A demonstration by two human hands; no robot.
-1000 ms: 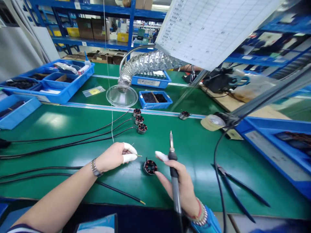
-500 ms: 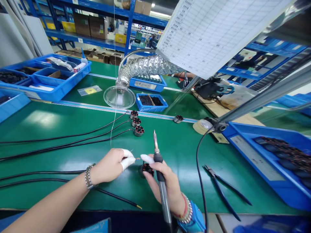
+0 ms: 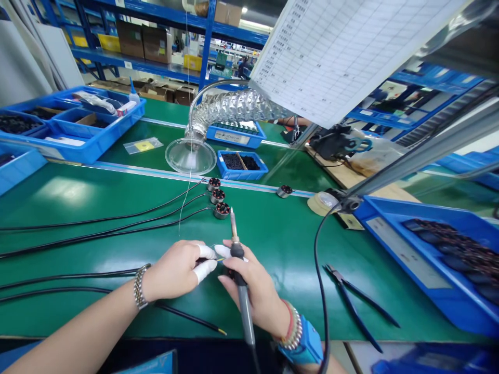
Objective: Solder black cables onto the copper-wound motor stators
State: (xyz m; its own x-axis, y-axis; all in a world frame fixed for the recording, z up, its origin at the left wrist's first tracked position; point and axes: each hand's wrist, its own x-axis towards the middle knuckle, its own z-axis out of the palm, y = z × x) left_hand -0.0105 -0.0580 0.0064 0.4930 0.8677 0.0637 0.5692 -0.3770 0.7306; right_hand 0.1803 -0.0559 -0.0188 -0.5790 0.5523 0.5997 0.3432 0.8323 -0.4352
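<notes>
My left hand (image 3: 175,270), with white finger covers, is closed in a pinch on the end of a black cable (image 3: 97,275). Thin coloured wires (image 3: 221,259) stick out of its fingertips. In my right hand (image 3: 259,293) lies a soldering iron (image 3: 244,304), its tip pointing up and away. The thumb and covered forefinger of that hand meet at the wire ends. Beneath them a small round motor part is mostly hidden. Another black cable (image 3: 191,315) with a stripped end passes under my left wrist. Three motor stators (image 3: 222,210) with cables attached stand in a row beyond.
Cutting pliers (image 3: 346,291) lie at the right beside a blue bin (image 3: 413,254) of parts. A single stator (image 3: 284,191) and a tape roll (image 3: 323,202) sit farther back. A fume hood (image 3: 191,156) hangs over the bench, and a thin solder strand (image 3: 188,104) dangles down.
My right hand has moved left towards my left fingertips, carrying the soldering iron with it. Its fingers now touch the wire ends, and the motor part is more covered. My left hand stays nearly still.
</notes>
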